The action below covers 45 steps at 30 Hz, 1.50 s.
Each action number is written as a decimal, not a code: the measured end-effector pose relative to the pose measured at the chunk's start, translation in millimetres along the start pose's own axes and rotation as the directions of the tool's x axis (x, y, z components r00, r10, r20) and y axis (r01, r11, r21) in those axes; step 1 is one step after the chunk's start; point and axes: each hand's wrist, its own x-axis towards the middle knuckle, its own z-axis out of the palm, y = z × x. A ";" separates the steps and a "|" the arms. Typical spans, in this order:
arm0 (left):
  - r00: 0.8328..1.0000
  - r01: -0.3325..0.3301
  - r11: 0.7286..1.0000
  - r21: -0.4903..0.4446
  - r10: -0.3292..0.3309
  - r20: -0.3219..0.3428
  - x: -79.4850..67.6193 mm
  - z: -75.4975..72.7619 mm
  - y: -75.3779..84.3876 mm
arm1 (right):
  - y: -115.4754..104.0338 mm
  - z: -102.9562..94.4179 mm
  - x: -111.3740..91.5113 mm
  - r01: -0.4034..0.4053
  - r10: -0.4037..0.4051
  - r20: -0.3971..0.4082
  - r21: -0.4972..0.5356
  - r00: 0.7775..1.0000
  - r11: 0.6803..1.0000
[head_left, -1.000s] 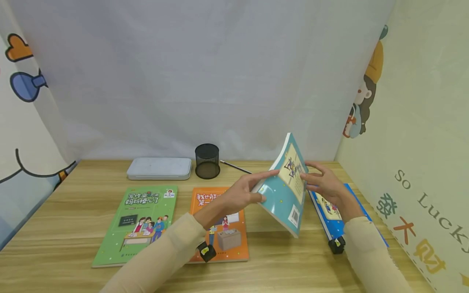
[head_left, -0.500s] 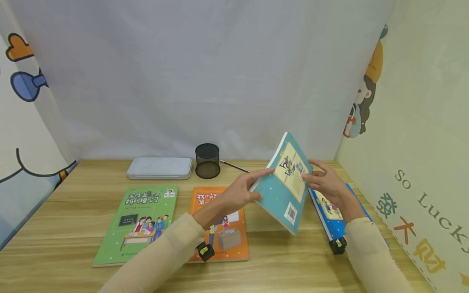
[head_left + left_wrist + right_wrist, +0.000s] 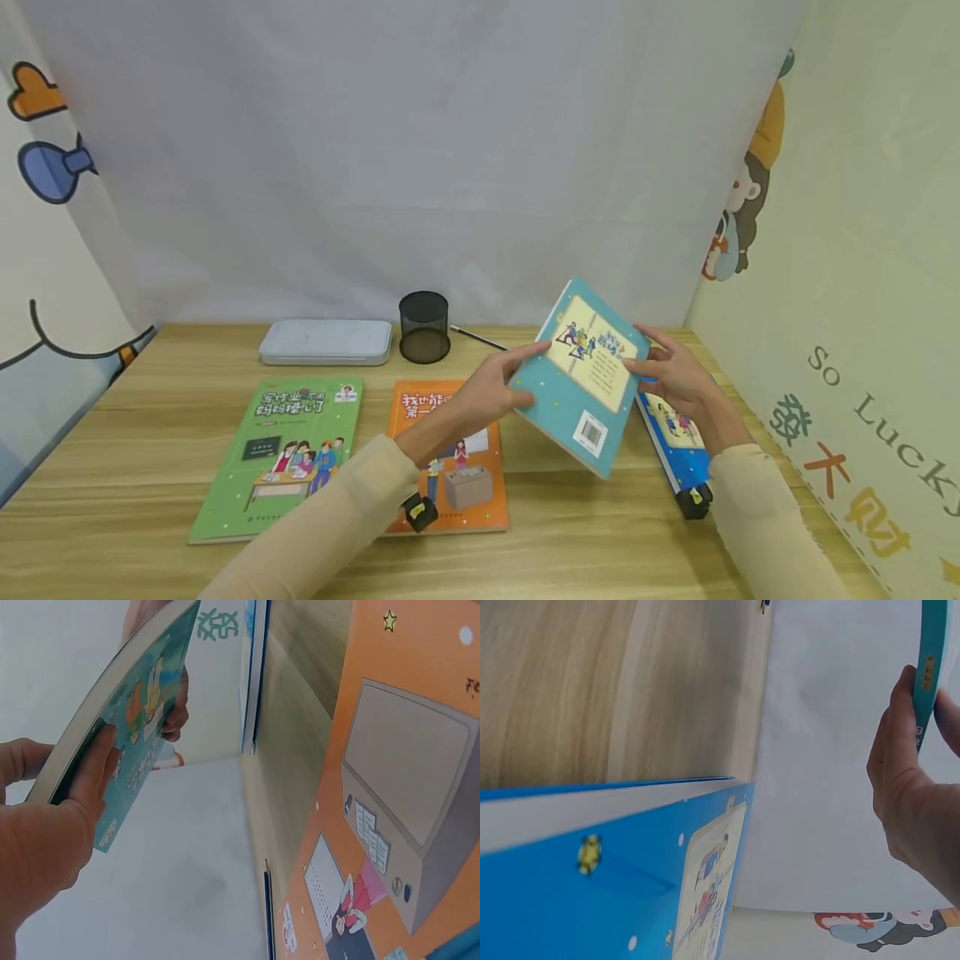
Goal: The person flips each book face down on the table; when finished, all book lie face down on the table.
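Observation:
Both hands hold a teal book [image 3: 570, 400] tilted above the table, its back cover with a barcode facing the head camera. My left hand [image 3: 491, 387] pinches the page edge, thumb on the back cover; in the left wrist view its fingers [image 3: 94, 769] lie on the illustrated front cover. The right hand [image 3: 675, 371] grips the spine side, and in the right wrist view the teal spine [image 3: 928, 675] sits between fingers and thumb. Beneath the right forearm lies a blue book [image 3: 675, 442], partly hidden. An orange book [image 3: 468, 483] lies partly under the left forearm.
A green book [image 3: 292, 450] lies at the left of the wooden table [image 3: 570, 550]. Along the back stand a pale flat case [image 3: 326, 342] and a black mesh pen cup [image 3: 424, 327], with a pencil [image 3: 477, 337] beside it. A printed curtain [image 3: 840, 292] borders the right side.
The teal book has turned so its back cover faces the head camera more fully. Its top has dropped slightly and swung left; both hands keep their hold, the right shifting slightly right.

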 end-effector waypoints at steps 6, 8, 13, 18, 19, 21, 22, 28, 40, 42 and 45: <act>1.000 0.009 0.999 0.045 -0.008 -0.014 0.5 -2.7 -2.1 | -2.1 0.8 1.7 0.000 0.000 0.009 -0.020 1.000 1.000; 1.000 0.016 0.998 0.058 -0.015 -0.010 0.5 -3.9 -2.9 | -2.9 0.4 1.5 0.003 -0.003 0.013 -0.036 1.000 0.999; 0.999 0.045 0.992 0.114 -0.046 0.003 0.3 -6.3 -4.8 | -6.1 -1.8 0.3 0.004 -0.003 0.018 -0.067 1.000 0.998; 0.999 0.042 0.978 0.205 -0.046 0.012 -1.2 -7.0 -7.6 | -7.9 -2.8 2.9 0.002 0.001 0.021 -0.121 1.000 0.993; 0.999 0.033 0.975 0.221 -0.036 0.010 -1.5 -6.9 -8.3 | -8.2 -2.4 3.8 0.003 0.000 0.023 -0.137 1.000 0.991; 1.000 0.021 0.970 0.242 -0.021 -0.002 -1.9 -6.1 -10.2 | -9.2 -2.1 5.6 0.006 -0.001 0.029 -0.169 1.000 0.986; 1.000 0.022 0.969 0.247 -0.020 -0.011 -2.1 -5.5 -11.2 | -9.6 -2.0 6.5 0.007 -0.001 0.033 -0.182 0.999 0.983; 0.991 0.114 0.952 0.283 -0.090 -0.095 -0.2 2.9 -15.8 | -12.1 1.0 9.4 0.004 0.005 0.034 -0.250 0.999 0.968; 0.979 0.204 0.934 0.292 -0.198 -0.051 -1.3 17.8 -31.8 | -10.9 7.0 24.0 -0.035 0.046 0.009 -0.500 0.999 0.865; 0.974 0.225 0.937 0.268 -0.222 -0.042 -1.4 20.4 -33.8 | -10.3 6.9 25.9 -0.038 0.057 0.021 -0.514 0.998 0.857; 0.964 0.265 0.930 0.256 -0.260 -0.055 -0.8 25.8 -36.8 | -7.2 6.8 29.2 -0.043 0.072 0.032 -0.538 0.997 0.842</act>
